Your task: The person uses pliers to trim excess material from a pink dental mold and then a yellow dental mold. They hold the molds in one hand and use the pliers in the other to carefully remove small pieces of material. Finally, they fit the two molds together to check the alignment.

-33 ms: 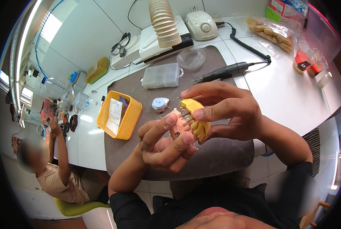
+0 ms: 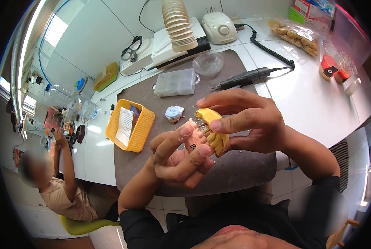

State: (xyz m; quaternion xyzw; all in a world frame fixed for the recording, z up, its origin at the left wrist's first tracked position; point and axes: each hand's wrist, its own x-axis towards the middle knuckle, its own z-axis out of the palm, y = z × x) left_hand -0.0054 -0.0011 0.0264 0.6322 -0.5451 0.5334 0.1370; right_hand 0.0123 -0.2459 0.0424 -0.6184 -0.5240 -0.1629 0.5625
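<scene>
My left hand [image 2: 175, 159] is closed on a pink dental cast [image 2: 192, 137] with dark marking on its side. In my right hand [image 2: 252, 120], thumb and fingers grip a yellow dental cast [image 2: 220, 142]. The two casts are held close together over the mat, tooth sides facing, with thin metal pins [image 2: 204, 126] showing in the gap between them. Whether the casts touch is hard to make out, since fingers cover parts of both. Just beyond them, a small cast with a light blue top [image 2: 174, 113] lies on the mat.
On the grey mat [image 2: 243, 174] are a yellow basket [image 2: 137, 139] holding papers, a clear plastic box [image 2: 175, 83], a round clear dish [image 2: 208, 63] and a black handpiece [image 2: 247, 77]. Behind stand a control unit [image 2: 219, 28] and a ribbed hose [image 2: 178, 25]. Another person [image 2: 65, 182] sits at left.
</scene>
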